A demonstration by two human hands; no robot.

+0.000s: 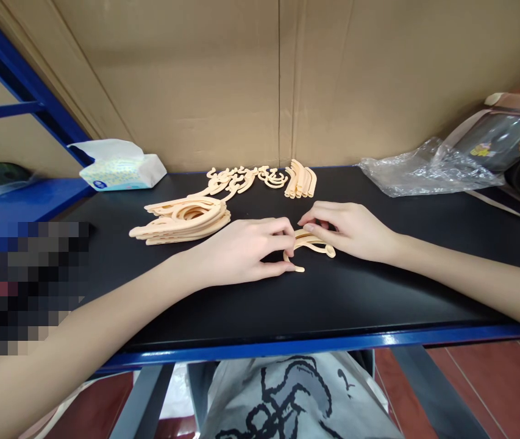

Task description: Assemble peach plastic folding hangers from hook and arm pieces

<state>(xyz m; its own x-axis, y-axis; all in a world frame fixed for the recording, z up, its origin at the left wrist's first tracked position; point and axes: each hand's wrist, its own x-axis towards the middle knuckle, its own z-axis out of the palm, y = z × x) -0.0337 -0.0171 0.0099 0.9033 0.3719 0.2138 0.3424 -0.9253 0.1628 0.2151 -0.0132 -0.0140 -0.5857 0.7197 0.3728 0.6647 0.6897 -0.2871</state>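
Note:
My left hand (260,250) is closed in a pinch on a beige curved plastic hanger piece (317,246) on the black table. Its fingers cover the piece's left part, and a small rounded tip sticks out below the thumb. My right hand (342,228) comes in from the other side, its fingers bent and its thumb and fingertips pinching the same piece's upper edge. Left of my left hand lies a stack of beige plastic hangers (181,222). Behind my hands are a pile of small beige hooks (227,180), some curved pieces (272,177) and a bundle of beige hanger arms (300,180).
A tissue pack (122,167) stands at the back left, by a blue metal frame (22,55). At the back right lie a crumpled clear plastic bag (424,171) and a transparent bag with a strap (492,140). Cardboard (195,79) walls the rear. The left side is pixelated.

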